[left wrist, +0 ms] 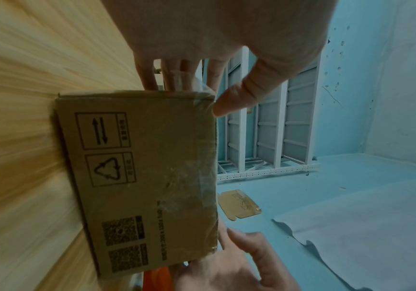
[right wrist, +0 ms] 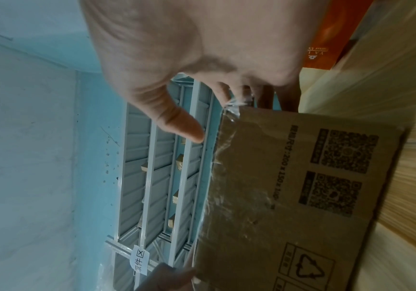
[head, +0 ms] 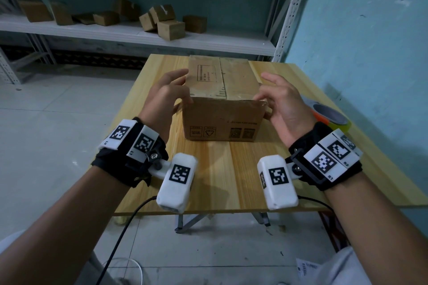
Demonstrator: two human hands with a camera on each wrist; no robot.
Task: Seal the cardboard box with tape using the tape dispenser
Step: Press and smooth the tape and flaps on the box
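Note:
A brown cardboard box (head: 222, 120) (left wrist: 139, 177) (right wrist: 289, 196) stands closed on the wooden table (head: 231, 176), with glossy clear tape (right wrist: 226, 177) over its near top edge. My left hand (head: 183, 87) (left wrist: 189, 86) is at the box's left side: straight fingers lie along that side and the thumb tip is at the near top corner. My right hand (head: 266, 88) (right wrist: 217, 110) flanks the right side, fingers against it, thumb lifted off the cardboard. The orange tape dispenser (head: 328, 115) (right wrist: 331, 39) lies on the table behind my right hand, partly hidden.
A white metal shelf (head: 208, 39) behind the table carries several small cardboard boxes (head: 171, 28). A blue wall (head: 370, 41) runs close along the table's right edge. A black cable (head: 125, 227) hangs from my left wrist camera over the near table edge.

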